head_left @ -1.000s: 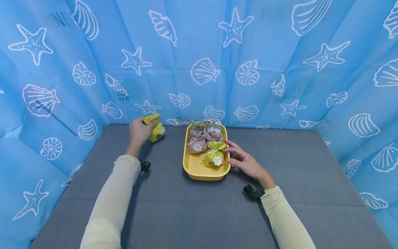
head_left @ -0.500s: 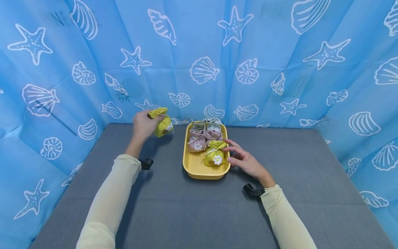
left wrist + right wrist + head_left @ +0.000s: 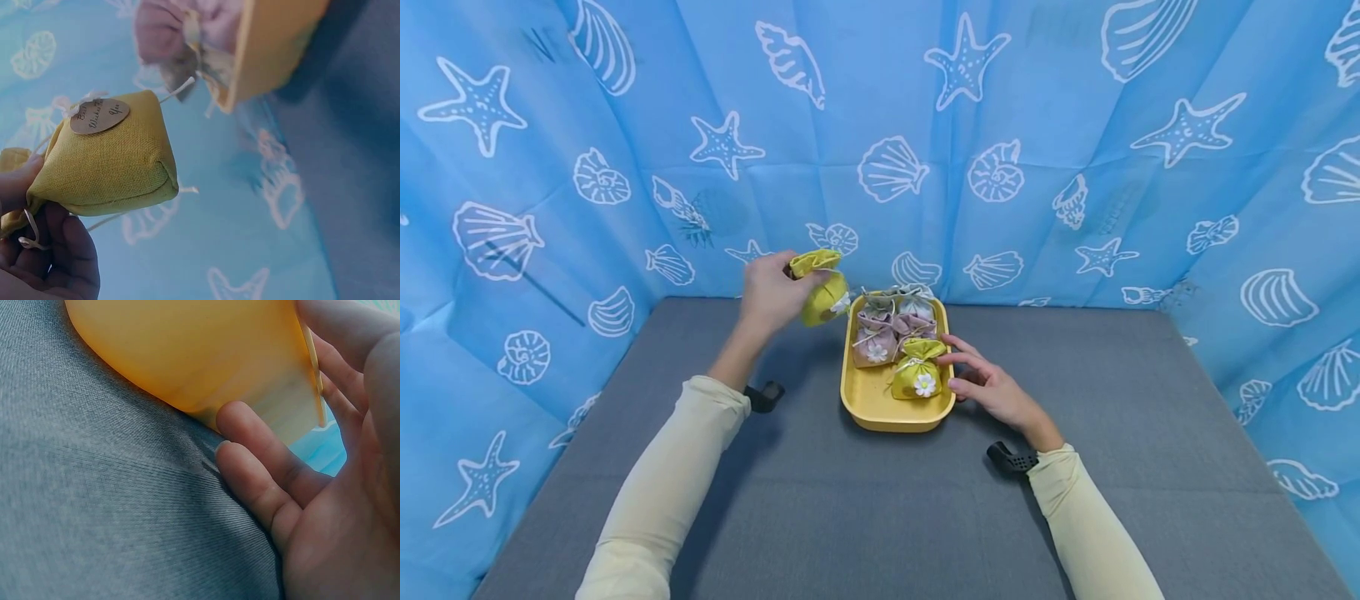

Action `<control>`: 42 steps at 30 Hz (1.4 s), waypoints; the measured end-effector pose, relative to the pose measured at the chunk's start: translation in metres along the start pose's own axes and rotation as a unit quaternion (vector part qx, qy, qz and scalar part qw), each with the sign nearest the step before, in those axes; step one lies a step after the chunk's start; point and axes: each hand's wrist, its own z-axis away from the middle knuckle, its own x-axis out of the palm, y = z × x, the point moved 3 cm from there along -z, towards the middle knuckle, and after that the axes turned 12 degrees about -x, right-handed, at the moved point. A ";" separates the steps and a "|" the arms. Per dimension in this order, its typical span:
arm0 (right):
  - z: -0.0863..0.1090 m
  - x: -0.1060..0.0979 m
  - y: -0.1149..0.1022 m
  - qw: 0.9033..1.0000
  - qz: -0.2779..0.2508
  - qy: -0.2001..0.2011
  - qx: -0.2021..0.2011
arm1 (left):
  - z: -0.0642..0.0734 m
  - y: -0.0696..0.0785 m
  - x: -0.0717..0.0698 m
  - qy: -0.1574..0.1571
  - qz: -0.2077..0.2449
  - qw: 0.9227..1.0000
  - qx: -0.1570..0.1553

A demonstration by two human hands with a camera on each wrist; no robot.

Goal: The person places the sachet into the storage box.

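Observation:
My left hand (image 3: 771, 292) pinches a yellow drawstring pouch (image 3: 825, 302) by its gathered neck, above the table and left of the yellow tray (image 3: 880, 423). In the left wrist view that pouch (image 3: 115, 162) hangs bottom-outward, with a round printed tag (image 3: 100, 117) and loose cord ends. Beside the tray's right wall, my right hand (image 3: 1000, 404) rests relaxed fingers on the rim, and two fingertips lie low against the outside. Inside the tray, a second yellow pouch (image 3: 913, 372) with a white flower stands at the right, in front of pinkish pouches (image 3: 874, 346).
Greyish pouches (image 3: 917, 300) stand at the tray's far end, partly hidden by the pink ones. The tray sits on a grey cloth-covered table (image 3: 880, 517). A blue curtain (image 3: 1037, 108) with shell and starfish prints rises behind and at both sides.
My left hand has lifted the yellow pouch off the table and carried it rightward, close to the tray's far left corner. The right hand and tray have stayed put.

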 end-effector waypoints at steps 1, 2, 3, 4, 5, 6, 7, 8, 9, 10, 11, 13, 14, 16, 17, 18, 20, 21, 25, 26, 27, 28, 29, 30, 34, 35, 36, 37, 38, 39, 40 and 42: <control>0.000 0.000 0.000 1.000 -0.001 0.000 0.001 | 0.002 0.003 0.000 -0.003 0.002 1.000 0.004; 0.000 0.000 0.000 1.000 -0.001 -0.001 0.002 | 0.004 0.007 0.000 -0.007 0.003 1.000 0.007; 0.000 0.000 0.000 1.000 -0.002 0.000 0.001 | 0.006 0.010 0.000 -0.011 0.004 1.000 0.012; 0.000 0.000 0.000 1.000 -0.002 0.000 0.002 | 0.008 0.013 0.000 -0.014 0.005 1.000 0.017; 0.000 0.000 0.000 1.000 -0.003 0.000 0.002 | 0.010 0.015 0.000 -0.018 0.008 1.000 0.022; 0.000 0.000 0.000 1.000 -0.002 0.000 0.002 | 0.012 0.018 0.001 -0.022 0.009 0.999 0.026; 0.000 0.000 0.000 1.000 -0.002 0.001 0.001 | 0.014 0.020 0.001 -0.024 0.009 0.999 0.032; 0.000 0.000 0.001 1.000 -0.002 0.001 0.000 | 0.017 0.022 0.001 -0.027 0.010 0.999 0.037; 0.000 0.000 0.001 1.000 -0.001 0.001 0.000 | 0.019 0.024 0.002 -0.029 0.011 0.999 0.041; 0.000 0.000 0.002 1.000 0.002 0.001 0.001 | 0.021 0.026 0.002 -0.033 0.012 0.998 0.042; 0.000 0.000 0.002 1.000 0.004 0.001 0.001 | 0.023 0.028 0.003 -0.036 0.012 0.998 0.044; 0.000 0.000 0.004 1.000 0.010 0.001 0.001 | 0.026 0.030 0.004 -0.037 0.009 0.998 0.048; 0.000 0.000 0.004 1.000 0.012 0.002 0.000 | 0.027 0.032 0.005 -0.038 0.010 0.998 0.049; 0.000 0.000 0.004 1.000 0.016 0.003 0.001 | 0.030 0.034 0.007 -0.044 0.011 0.998 0.050; 0.001 0.000 0.004 1.000 0.016 0.003 0.000 | 0.032 0.034 0.009 -0.045 0.010 0.998 0.053; 0.001 0.000 0.004 1.000 0.015 0.003 -0.001 | 0.033 0.035 0.010 -0.049 0.012 0.997 0.054; 0.001 0.000 0.003 1.000 0.010 0.003 -0.003 | 0.037 0.036 0.014 -0.061 0.016 0.996 0.056; 0.001 0.000 0.003 1.000 0.006 0.002 -0.005 | 0.039 0.036 0.016 -0.067 0.016 0.996 0.058; 0.001 0.000 0.002 1.000 -0.003 -0.001 -0.014 | 0.044 0.035 0.024 -0.089 0.009 0.994 0.059; 0.001 -0.001 0.003 1.000 -0.004 -0.001 -0.015 | 0.045 0.034 0.027 -0.095 0.005 0.994 0.056; 0.001 -0.001 0.002 1.000 -0.004 -0.001 -0.016 | 0.046 0.033 0.029 -0.101 0.003 0.993 0.053; 0.000 -0.001 0.002 1.000 -0.004 -0.001 -0.018 | 0.047 0.032 0.032 -0.107 0.000 0.993 0.049; 0.000 -0.001 0.002 1.000 -0.004 -0.001 -0.019 | 0.047 0.031 0.034 -0.113 -0.003 0.993 0.045; 0.000 -0.001 0.002 1.000 -0.003 -0.001 -0.020 | 0.048 0.030 0.037 -0.119 -0.008 0.992 0.043; -0.001 -0.001 0.002 1.000 -0.001 -0.001 -0.019 | 0.050 0.024 0.048 -0.140 -0.040 0.988 0.048; -0.001 -0.001 0.002 1.000 0.000 -0.001 -0.017 | 0.050 0.022 0.051 -0.145 -0.049 0.987 0.049; -0.001 -0.001 0.002 1.000 0.001 -0.001 -0.015 | 0.050 0.021 0.053 -0.151 -0.056 0.986 0.049; -0.001 -0.001 0.002 1.000 0.001 -0.001 -0.013 | 0.050 0.019 0.056 -0.155 -0.062 0.985 0.048; 0.000 -0.001 0.002 1.000 0.002 -0.001 -0.010 | 0.050 0.018 0.058 -0.159 -0.067 0.984 0.047; 0.000 -0.001 0.002 1.000 0.003 0.000 -0.007 | 0.050 0.017 0.060 -0.164 -0.073 0.983 0.044; 0.000 -0.001 0.003 1.000 0.003 0.000 -0.006 | 0.050 0.015 0.061 -0.168 -0.078 0.982 0.041; 0.000 -0.001 0.003 1.000 0.003 0.000 -0.004 | 0.050 0.013 0.065 -0.173 -0.090 0.980 0.035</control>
